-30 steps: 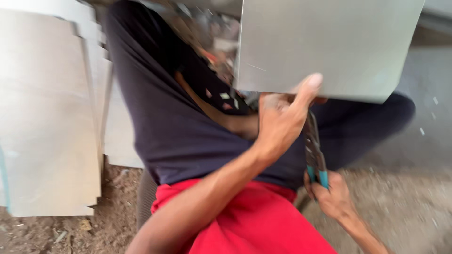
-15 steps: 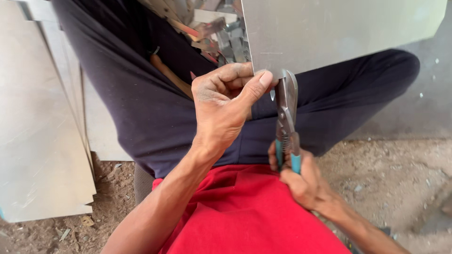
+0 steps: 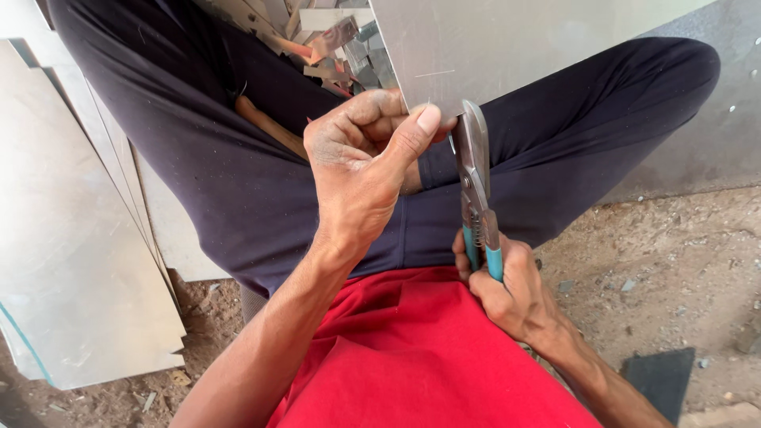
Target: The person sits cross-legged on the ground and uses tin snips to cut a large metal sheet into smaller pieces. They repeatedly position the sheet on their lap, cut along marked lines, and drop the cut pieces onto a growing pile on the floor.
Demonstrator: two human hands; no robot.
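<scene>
A grey metal sheet point(image 3: 507, 43) hangs over my lap at the top centre. My left hand point(image 3: 361, 162) pinches its lower left corner between thumb and fingers. My right hand point(image 3: 507, 289) grips the teal handles of tin snips point(image 3: 476, 182), whose steel blades point up and meet the sheet's bottom edge just right of my left thumb. I sit cross-legged in dark trousers and a red shirt.
A stack of flat grey metal sheets point(image 3: 71, 261) lies on the dirt ground at the left. Cut metal scraps point(image 3: 333, 40) pile up behind my knees. A wooden handle point(image 3: 269, 127) lies by my left thigh. Another grey sheet point(image 3: 713, 150) lies at the right.
The view has steadied and dropped closer to my lap. My left hand shifted its grip to the sheet's lower corner, and the snips rose until their blades reached the sheet's edge.
</scene>
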